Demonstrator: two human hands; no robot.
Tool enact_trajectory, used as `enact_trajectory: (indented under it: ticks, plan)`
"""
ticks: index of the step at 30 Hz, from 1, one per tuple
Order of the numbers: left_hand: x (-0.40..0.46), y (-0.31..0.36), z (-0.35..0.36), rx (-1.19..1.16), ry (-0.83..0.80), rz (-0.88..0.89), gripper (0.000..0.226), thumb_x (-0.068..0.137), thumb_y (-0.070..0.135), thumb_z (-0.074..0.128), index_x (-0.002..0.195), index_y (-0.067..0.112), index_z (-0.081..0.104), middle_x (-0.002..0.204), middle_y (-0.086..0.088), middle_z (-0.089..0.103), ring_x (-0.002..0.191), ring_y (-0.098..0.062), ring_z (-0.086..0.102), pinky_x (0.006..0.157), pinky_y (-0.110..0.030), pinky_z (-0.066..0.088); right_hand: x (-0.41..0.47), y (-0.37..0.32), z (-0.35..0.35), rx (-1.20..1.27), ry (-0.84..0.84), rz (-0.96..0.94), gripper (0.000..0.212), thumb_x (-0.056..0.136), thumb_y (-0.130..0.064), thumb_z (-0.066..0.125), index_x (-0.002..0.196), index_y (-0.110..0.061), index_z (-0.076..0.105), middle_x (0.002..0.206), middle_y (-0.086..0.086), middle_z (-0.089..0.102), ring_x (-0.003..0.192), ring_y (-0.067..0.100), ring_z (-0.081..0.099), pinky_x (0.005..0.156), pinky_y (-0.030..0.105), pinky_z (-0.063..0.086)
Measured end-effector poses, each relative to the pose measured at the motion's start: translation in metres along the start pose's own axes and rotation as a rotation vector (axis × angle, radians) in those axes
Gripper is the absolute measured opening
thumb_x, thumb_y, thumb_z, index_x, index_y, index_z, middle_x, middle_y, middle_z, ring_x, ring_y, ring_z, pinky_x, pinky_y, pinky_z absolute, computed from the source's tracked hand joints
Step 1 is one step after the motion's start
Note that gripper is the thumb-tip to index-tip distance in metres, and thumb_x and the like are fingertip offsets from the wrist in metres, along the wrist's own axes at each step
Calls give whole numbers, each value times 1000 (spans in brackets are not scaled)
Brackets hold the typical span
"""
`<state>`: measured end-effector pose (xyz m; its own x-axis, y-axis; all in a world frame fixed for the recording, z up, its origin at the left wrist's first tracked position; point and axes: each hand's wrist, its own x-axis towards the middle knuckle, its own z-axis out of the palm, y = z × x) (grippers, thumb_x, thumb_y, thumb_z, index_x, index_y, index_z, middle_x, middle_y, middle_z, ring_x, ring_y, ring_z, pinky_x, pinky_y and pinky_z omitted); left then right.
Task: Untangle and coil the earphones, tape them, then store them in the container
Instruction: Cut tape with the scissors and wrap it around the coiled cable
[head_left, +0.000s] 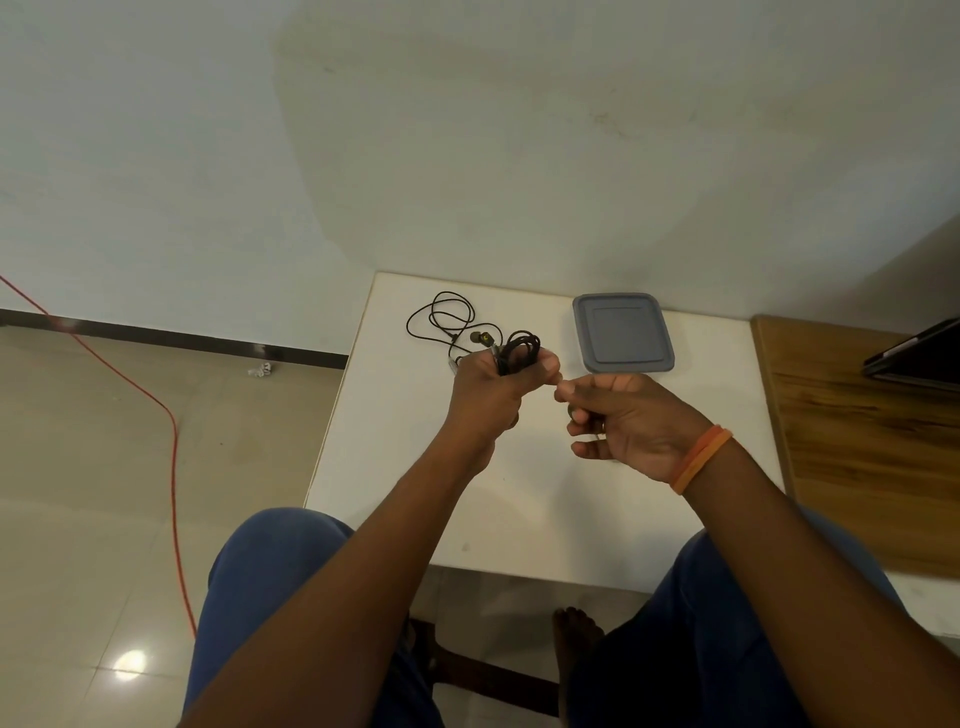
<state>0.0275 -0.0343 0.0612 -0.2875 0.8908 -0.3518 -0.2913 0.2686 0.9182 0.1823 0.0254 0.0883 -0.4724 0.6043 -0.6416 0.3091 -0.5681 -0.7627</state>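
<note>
My left hand (493, 387) grips a coiled bundle of black earphone cable (519, 351) above the white table (395, 467). My right hand (623, 421) is close beside it, its thumb and forefinger pinched near the left thumb on something small and pale that I cannot make out; a small dark object shows under its fingers. A second pair of black earphones (441, 322) lies loose on the table behind the left hand. The grey lidded container (623, 332) sits at the table's back right, closed.
A wooden surface (857, 441) adjoins the table on the right, with a dark flat device (914, 358) at its far end. An orange cable (171, 441) runs across the tiled floor on the left. My knees are under the table's front edge.
</note>
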Motion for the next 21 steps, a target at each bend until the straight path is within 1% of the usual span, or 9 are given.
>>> enact_trajectory:
  ticks: [3,7,9,11,12,15,17,19,21]
  plan:
    - [0,1,0,-4,9,2,10,90,17,68,95,8,72,79,-3,72,44,-10,28,43,-21,26,-1,-1,1,-86,18,-85,21,84,-31,68,89,-10,68,66,3,59,67,17,60,65,32,54]
    - [0,1,-1,41,30,38,11,91,13,66,96,4,71,83,-7,71,40,-2,40,44,-15,31,1,0,3,-484,144,-285,20,87,-33,66,82,-13,66,69,6,67,64,15,65,60,23,57]
    - [0,1,-1,87,31,68,13,92,11,65,98,0,70,86,-9,71,42,2,48,45,-8,35,2,1,4,-600,156,-341,21,87,-31,66,82,-12,66,67,5,69,61,14,66,57,19,55]
    - [0,1,-1,114,21,71,13,93,11,64,98,1,70,87,-9,71,43,4,50,47,-9,35,2,1,3,-644,146,-362,19,87,-28,67,82,-10,66,65,5,69,59,14,66,56,19,55]
    - [-1,2,-1,104,10,55,12,93,13,65,97,3,70,87,-8,72,43,2,48,46,-11,34,2,1,2,-608,124,-353,18,87,-27,68,82,-9,66,64,5,68,58,15,67,57,20,56]
    - [1,2,-3,-8,-41,-47,7,92,15,66,94,9,69,87,-6,74,45,-9,29,43,-19,27,-2,-1,0,-455,78,-320,16,85,-26,68,82,-10,66,65,7,69,58,18,67,58,26,58]
    - [2,2,-3,-75,-47,-138,6,91,14,67,95,10,68,89,-8,74,46,-10,24,42,-20,25,-1,1,-2,-521,139,-384,15,84,-26,70,81,-11,66,64,4,69,56,13,67,58,22,57]
    - [2,1,-2,-155,-30,-230,8,91,14,66,98,10,66,92,-9,74,45,-8,24,40,-19,24,1,4,-2,-648,205,-477,16,81,-27,73,81,-13,66,63,0,68,54,6,65,58,13,53]
    - [5,1,-4,-294,15,-307,11,95,17,62,103,10,63,90,-7,74,43,-7,23,38,-18,24,1,8,-1,-798,208,-533,20,76,-31,76,85,-18,63,64,-6,68,58,-4,63,61,4,47]
